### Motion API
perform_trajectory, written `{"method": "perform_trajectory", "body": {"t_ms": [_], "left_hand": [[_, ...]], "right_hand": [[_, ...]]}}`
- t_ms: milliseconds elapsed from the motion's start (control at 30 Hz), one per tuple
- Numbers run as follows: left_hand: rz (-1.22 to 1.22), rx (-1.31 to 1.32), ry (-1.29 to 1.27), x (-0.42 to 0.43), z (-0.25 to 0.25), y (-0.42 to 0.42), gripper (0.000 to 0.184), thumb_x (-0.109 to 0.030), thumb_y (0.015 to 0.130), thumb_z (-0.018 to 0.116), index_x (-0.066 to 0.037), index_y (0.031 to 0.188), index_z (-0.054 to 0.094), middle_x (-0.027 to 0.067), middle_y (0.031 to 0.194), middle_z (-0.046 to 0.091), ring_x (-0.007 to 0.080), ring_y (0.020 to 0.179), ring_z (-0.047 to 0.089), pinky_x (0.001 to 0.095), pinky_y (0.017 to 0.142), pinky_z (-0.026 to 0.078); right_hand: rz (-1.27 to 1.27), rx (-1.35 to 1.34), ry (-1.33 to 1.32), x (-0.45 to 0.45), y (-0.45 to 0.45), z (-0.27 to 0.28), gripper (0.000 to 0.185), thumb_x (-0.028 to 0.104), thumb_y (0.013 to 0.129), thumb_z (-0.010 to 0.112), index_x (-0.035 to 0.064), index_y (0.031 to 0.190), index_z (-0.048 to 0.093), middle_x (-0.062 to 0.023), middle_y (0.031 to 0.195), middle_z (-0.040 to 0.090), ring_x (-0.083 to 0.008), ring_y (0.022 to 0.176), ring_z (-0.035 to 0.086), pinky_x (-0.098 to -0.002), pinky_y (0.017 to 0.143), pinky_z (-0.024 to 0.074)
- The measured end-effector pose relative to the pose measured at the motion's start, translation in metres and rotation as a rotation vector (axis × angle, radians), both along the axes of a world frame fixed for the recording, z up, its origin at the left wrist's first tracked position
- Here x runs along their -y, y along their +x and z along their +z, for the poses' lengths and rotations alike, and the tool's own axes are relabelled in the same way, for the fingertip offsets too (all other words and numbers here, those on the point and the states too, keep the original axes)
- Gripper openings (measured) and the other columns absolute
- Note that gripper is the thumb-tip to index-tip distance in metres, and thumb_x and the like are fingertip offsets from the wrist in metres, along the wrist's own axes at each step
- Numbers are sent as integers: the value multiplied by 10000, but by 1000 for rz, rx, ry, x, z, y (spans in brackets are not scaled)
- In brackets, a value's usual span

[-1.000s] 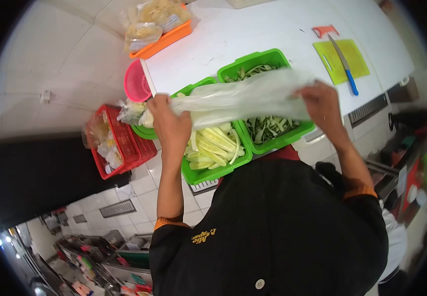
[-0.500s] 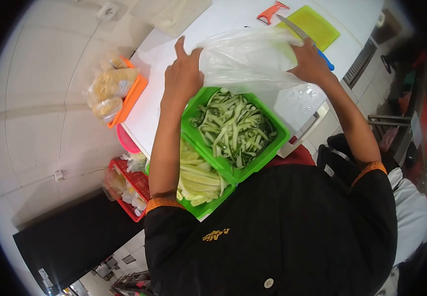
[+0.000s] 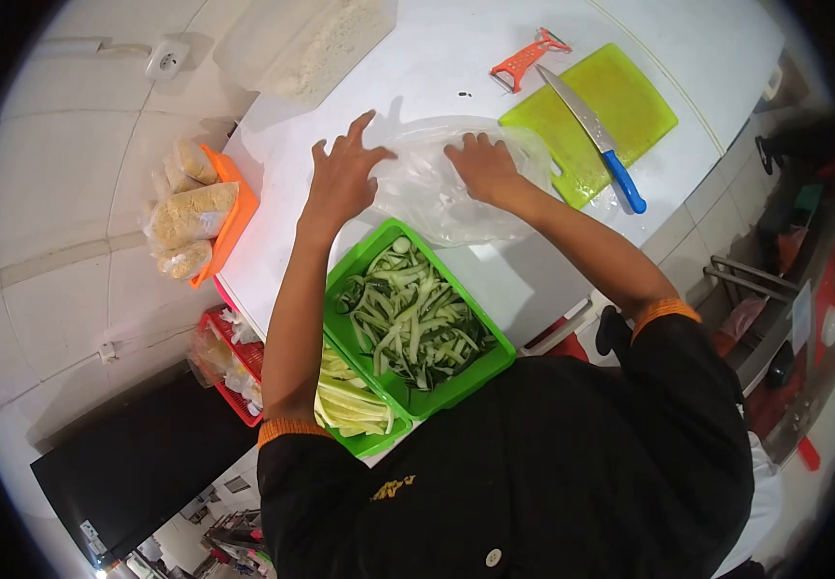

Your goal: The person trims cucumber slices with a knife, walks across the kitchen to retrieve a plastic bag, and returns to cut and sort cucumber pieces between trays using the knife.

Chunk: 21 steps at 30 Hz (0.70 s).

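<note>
A clear plastic bag [image 3: 412, 198] lies spread on the white table in front of me. My left hand [image 3: 345, 179] is open at the bag's left side, fingers spread, the thumb side close to the plastic. On the upper middle of the bag rests my right hand [image 3: 485, 169], its fingers slightly apart and pointing down onto it. Just below the bag stands a green container [image 3: 465, 386] with cut green-and-white vegetable strips [image 3: 412, 323]. A second green container [image 3: 369, 444] beside it holds paler strips [image 3: 350, 396], partly hidden by my left forearm.
A knife with a blue handle [image 3: 625, 183] lies on a yellow-green cutting board [image 3: 620, 96]. Near it is an orange peeler [image 3: 530, 60]. A clear tub [image 3: 301, 43] stands at the back left. Bagged food sits in an orange basket [image 3: 234, 227]; a red basket [image 3: 253, 362] is lower.
My right hand has moved left, from the bag's right edge to its middle. The bag has gone from raised and stretched to lying flat. My left hand's fingers have spread.
</note>
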<state>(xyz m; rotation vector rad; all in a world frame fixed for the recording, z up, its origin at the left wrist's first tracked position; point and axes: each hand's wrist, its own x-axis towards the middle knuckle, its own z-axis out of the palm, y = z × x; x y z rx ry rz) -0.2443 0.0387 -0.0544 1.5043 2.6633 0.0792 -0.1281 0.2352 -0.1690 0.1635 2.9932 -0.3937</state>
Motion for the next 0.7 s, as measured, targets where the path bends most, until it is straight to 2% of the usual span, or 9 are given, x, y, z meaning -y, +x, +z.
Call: {"method": "perform_trajectory", "body": {"t_ms": [33,67,200,300,400,467,567,633,700], "left_hand": [[-6,47,51,2,4,0,352,-7,743,711,-184,1047,728,63,1536,383,244,1201,568,614,1082,310],[-47,-4,200,6,8,4,207,-62,745,740,-186,911,745,47,1414,520,232,1223,550,589,1131,269],[-268,140,314,-10,12,31,95,-139,738,767,-183,810,722,3,1117,661,204,1205,543,574,1149,256],[-176,-12,-228,-22,-23,33,220,-267,721,800,-195,926,763,40,1280,614,223,1321,482,635,1191,148],[23,54,-529,-35,-42,27,356,-405,700,807,-217,1002,773,36,1370,568,220,1408,406,709,1172,12],[-60,-139,-525,-39,-55,17,420,-459,680,808,-222,1025,772,37,1389,557,221,1430,383,734,1148,-45],[-136,-242,-452,-39,-60,14,449,-462,662,819,-208,1029,769,39,1370,573,213,1432,384,726,1158,-59],[-192,-247,-436,-39,-63,11,412,-449,659,824,-200,984,775,39,1349,588,209,1427,393,718,1166,-55],[-242,-215,-339,-39,-54,14,278,-415,660,828,-191,815,773,20,1239,645,202,1404,420,715,1172,-23]], "right_hand": [[2,-1,17,0,-5,2,416,72,806,647,67,1221,623,-151,1115,594,-325,1091,573,-457,838,501],[12,5,33,3,-6,2,422,73,811,638,64,1233,618,-151,1119,594,-328,1099,569,-462,832,503],[-1,-52,-6,10,-7,2,364,95,791,673,65,1154,660,-158,1126,598,-328,1096,581,-456,845,508],[105,-14,-13,11,-1,21,292,99,774,697,65,1064,689,-159,1107,610,-321,1065,602,-441,853,514],[228,-75,-58,-2,12,3,237,96,769,716,51,1001,699,-159,1072,629,-316,1027,627,-428,850,525],[198,-165,-190,-12,16,9,231,93,785,718,41,1010,698,-157,1045,655,-305,1004,649,-417,838,532],[-57,-383,-787,-23,51,99,227,122,830,707,41,1042,694,-153,1010,691,-297,957,680,-403,819,537],[-318,-460,-636,-53,77,102,210,134,871,676,56,1065,698,-137,987,715,-275,929,701,-393,802,536],[-465,-525,-265,-93,109,72,278,141,869,672,75,1139,675,-163,982,690,-349,917,679,-424,801,532]]}}
